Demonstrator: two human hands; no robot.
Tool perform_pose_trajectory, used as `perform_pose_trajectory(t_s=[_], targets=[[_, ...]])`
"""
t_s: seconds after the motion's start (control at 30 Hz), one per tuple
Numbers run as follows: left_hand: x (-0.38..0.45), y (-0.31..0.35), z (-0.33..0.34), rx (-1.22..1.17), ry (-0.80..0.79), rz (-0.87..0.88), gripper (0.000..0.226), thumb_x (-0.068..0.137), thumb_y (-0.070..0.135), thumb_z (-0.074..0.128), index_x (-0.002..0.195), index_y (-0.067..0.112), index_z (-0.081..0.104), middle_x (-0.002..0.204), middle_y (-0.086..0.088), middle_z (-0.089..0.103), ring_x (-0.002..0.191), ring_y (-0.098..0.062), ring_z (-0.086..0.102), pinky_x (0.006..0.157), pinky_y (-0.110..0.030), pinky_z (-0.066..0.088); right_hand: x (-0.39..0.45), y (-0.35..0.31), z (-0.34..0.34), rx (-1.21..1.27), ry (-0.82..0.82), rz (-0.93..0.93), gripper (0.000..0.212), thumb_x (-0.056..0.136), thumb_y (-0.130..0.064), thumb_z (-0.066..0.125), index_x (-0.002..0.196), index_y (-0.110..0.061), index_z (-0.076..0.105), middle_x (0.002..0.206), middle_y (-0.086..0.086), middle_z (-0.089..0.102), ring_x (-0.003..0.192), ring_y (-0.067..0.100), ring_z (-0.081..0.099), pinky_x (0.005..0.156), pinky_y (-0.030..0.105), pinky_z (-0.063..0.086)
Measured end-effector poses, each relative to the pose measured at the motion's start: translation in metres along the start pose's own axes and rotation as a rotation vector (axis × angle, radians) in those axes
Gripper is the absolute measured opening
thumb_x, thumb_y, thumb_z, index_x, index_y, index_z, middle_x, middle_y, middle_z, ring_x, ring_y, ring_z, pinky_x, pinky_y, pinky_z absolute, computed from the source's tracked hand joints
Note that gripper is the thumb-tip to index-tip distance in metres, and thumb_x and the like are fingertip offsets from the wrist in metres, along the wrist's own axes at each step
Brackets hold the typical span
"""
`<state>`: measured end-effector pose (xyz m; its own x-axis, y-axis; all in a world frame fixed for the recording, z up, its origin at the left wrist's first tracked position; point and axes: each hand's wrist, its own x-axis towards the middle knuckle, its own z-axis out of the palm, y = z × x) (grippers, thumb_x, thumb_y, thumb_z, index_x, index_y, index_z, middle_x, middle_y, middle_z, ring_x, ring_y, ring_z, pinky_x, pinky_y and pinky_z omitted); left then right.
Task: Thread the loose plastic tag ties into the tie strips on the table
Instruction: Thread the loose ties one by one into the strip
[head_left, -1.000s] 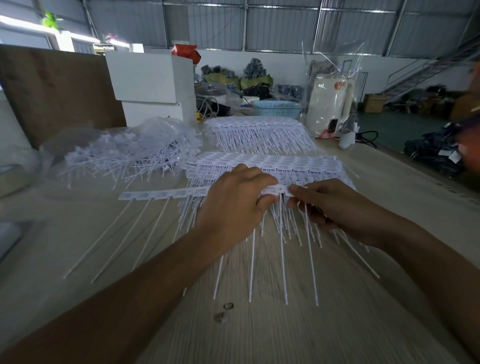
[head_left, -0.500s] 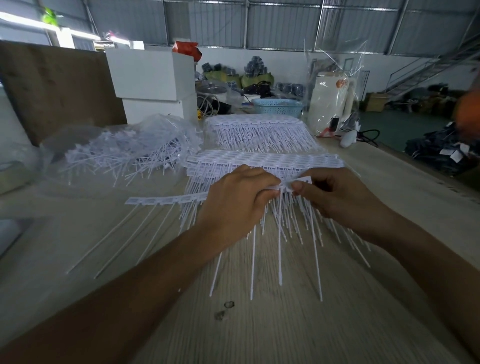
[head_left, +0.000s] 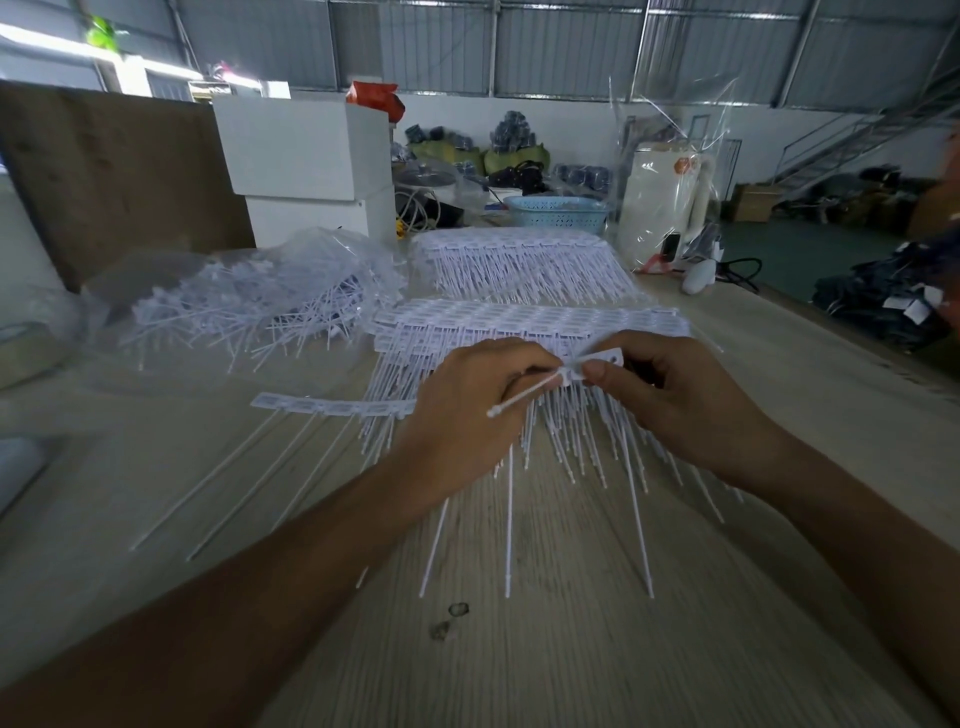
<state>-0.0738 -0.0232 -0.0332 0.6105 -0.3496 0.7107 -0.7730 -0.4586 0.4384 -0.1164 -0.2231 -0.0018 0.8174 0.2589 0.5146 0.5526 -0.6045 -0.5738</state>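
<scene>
Tie strip (head_left: 332, 405): right end lifted since half-second earlier. Left hand (head_left: 467, 415), right hand (head_left: 670, 400) pinched it; tie tail (head_left: 524, 397) now poking through, threading apparently underway.

Two stacked white boxes (head_left: 306, 166) stand at the far side of a pale wooden table (head_left: 571, 649), beside a brown board (head_left: 114, 176). A light blue perforated basket (head_left: 558, 212) and a plastic-wrapped white appliance (head_left: 662, 208) sit further right, a metal staircase (head_left: 852, 140) beyond.
</scene>
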Motion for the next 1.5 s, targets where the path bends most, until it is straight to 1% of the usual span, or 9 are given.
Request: perform_pose_trajectory(t_s=[0.3, 0.47, 0.6, 0.77, 0.93, 1.03, 1.1, 1.3, 1.5], targets=[[0.000, 0.008, -0.001, -0.141, -0.039, -0.150, 0.012, 0.093, 0.018, 0.067, 0.086, 0.018, 0.078, 0.079, 0.006, 0.074, 0.070, -0.012, 0.066, 0.068, -0.030, 0.050, 0.001, 0.011, 0.003, -0.119, 0.057, -0.114, 0.015, 0.095, -0.023, 0.063, 0.101, -0.012, 0.072, 0.073, -0.016, 0.062, 0.063, 0.006, 0.052, 0.061, 0.013, 0.036], [0.000, 0.007, -0.001, -0.215, -0.080, -0.198, 0.010, 0.091, 0.021, 0.071, 0.092, 0.015, 0.079, 0.081, 0.005, 0.075, 0.074, -0.006, 0.068, 0.069, -0.020, 0.051, 0.001, 0.010, 0.002, -0.089, 0.042, -0.071, 0.010, 0.097, -0.021, 0.063, 0.100, -0.017, 0.071, 0.076, -0.002, 0.065, 0.064, 0.011, 0.055, 0.061, 0.016, 0.040], [-0.001, 0.011, -0.001, -0.179, -0.075, -0.146, 0.011, 0.086, 0.021, 0.077, 0.097, 0.022, 0.076, 0.084, 0.016, 0.071, 0.081, 0.006, 0.063, 0.070, -0.003, 0.041, 0.000, 0.011, -0.001, 0.271, 0.018, 0.160, 0.015, 0.099, -0.018, 0.059, 0.106, -0.016, 0.073, 0.062, 0.003, 0.058, 0.053, 0.012, 0.054, 0.051, 0.021, 0.046], [-0.002, 0.012, -0.001, -0.196, -0.031, -0.102, 0.019, 0.081, 0.013, 0.080, 0.097, 0.020, 0.075, 0.086, 0.010, 0.072, 0.083, -0.003, 0.065, 0.072, -0.011, 0.047, 0.000, 0.013, -0.002, 0.695, -0.119, 0.467, 0.037, 0.088, -0.032, 0.067, 0.105, 0.000, 0.068, 0.074, 0.003, 0.053, 0.052, 0.009, 0.044, 0.042, 0.020, 0.033], [0.000, 0.013, -0.004, -0.174, 0.003, -0.113, 0.018, 0.078, 0.014, 0.083, 0.093, 0.020, 0.075, 0.085, 0.008, 0.072, 0.081, -0.006, 0.065, 0.071, -0.013, 0.048, 0.000, 0.013, -0.006, 0.625, -0.191, 0.509, 0.034, 0.093, -0.037, 0.066, 0.119, -0.016, 0.060, 0.069, 0.004, 0.049, 0.053, 0.012, 0.029, 0.045, 0.024, 0.020], [0.000, 0.011, -0.004, -0.156, 0.002, -0.129, 0.017, 0.078, 0.015, 0.083, 0.093, 0.019, 0.076, 0.085, 0.008, 0.072, 0.080, -0.005, 0.065, 0.070, -0.012, 0.047, 0.000, 0.009, -0.006, 0.607, -0.221, 0.480, 0.027, 0.090, -0.040, 0.065, 0.086, -0.013, 0.063, 0.062, 0.004, 0.043, 0.051, 0.011, 0.025, 0.044, 0.022, 0.022], [-0.001, 0.011, -0.004, -0.151, 0.000, -0.128, 0.018, 0.078, 0.016, 0.083, 0.094, 0.019, 0.077, 0.086, 0.008, 0.073, 0.081, -0.004, 0.066, 0.072, -0.016, 0.049, 0.000, 0.009, -0.005, 0.608, -0.217, 0.485, 0.037, 0.088, -0.041, 0.064, 0.086, -0.004, 0.068, 0.059, 0.003, 0.043, 0.048, 0.009, 0.027, 0.042, 0.020, 0.024], [0.000, 0.012, -0.004, -0.114, -0.027, -0.105, 0.021, 0.079, 0.018, 0.083, 0.100, 0.018, 0.078, 0.093, 0.011, 0.073, 0.088, 0.000, 0.064, 0.079, -0.010, 0.044, 0.000, 0.011, -0.002, 0.367, -0.108, 0.392, 0.035, 0.096, -0.032, 0.060, 0.087, -0.001, 0.073, 0.054, -0.006, 0.046, 0.045, 0.003, 0.034, 0.044, 0.017, 0.026], [-0.002, 0.015, -0.004, -0.173, -0.104, -0.064, 0.022, 0.078, 0.019, 0.084, 0.099, 0.019, 0.078, 0.092, 0.014, 0.072, 0.089, -0.001, 0.065, 0.082, -0.020, 0.048, 0.007, 0.025, -0.023, 0.339, 0.334, 0.472, 0.034, 0.103, -0.034, 0.052, 0.077, -0.013, 0.060, 0.058, -0.004, 0.051, 0.045, 0.006, 0.038, 0.046, 0.024, 0.030]])
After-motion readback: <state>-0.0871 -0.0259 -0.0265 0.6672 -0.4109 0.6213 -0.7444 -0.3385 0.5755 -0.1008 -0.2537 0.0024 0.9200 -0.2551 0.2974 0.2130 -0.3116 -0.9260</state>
